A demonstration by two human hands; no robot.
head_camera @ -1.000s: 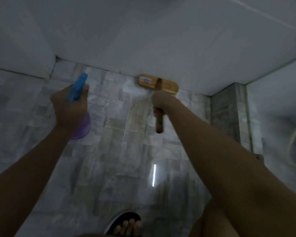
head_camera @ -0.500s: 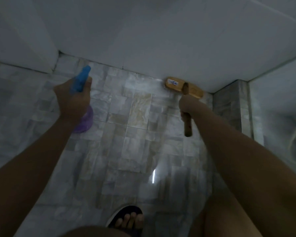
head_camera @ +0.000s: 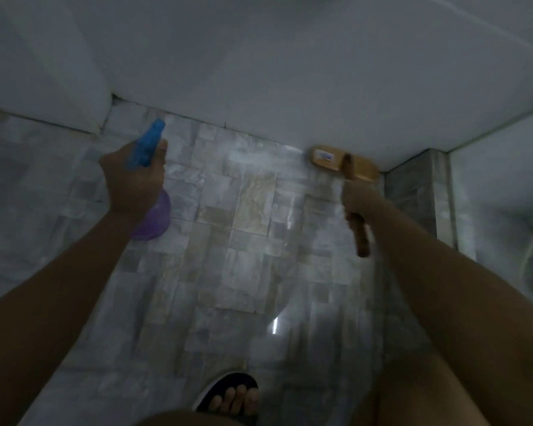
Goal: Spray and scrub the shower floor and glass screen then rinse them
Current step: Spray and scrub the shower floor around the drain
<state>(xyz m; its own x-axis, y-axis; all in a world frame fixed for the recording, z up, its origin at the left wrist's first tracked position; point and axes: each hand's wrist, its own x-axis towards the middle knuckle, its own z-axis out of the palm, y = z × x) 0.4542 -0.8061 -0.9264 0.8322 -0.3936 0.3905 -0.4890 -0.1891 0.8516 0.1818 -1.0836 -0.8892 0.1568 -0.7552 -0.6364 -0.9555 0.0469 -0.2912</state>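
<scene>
Shower floor (head_camera: 253, 272) scrub seemingly midway: right grip (head_camera: 359, 198) wraps brush (head_camera: 336, 159) handle, left grip (head_camera: 133, 179) clasps spray bottle (head_camera: 154, 219). Glass screen (head_camera: 502, 167), rinse likely pending.

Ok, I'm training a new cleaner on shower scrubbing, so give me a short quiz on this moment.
1. Which hand grips the spray bottle?
2. True or false: the head of the wooden scrub brush sits in the middle of the shower floor.
3. The foot at the bottom edge wears: A) a boot B) a dark sandal C) nothing.
Key: 1. The left hand. 2. False: it is at the foot of the white wall, and the right hand grips its handle. 3. B.
</scene>
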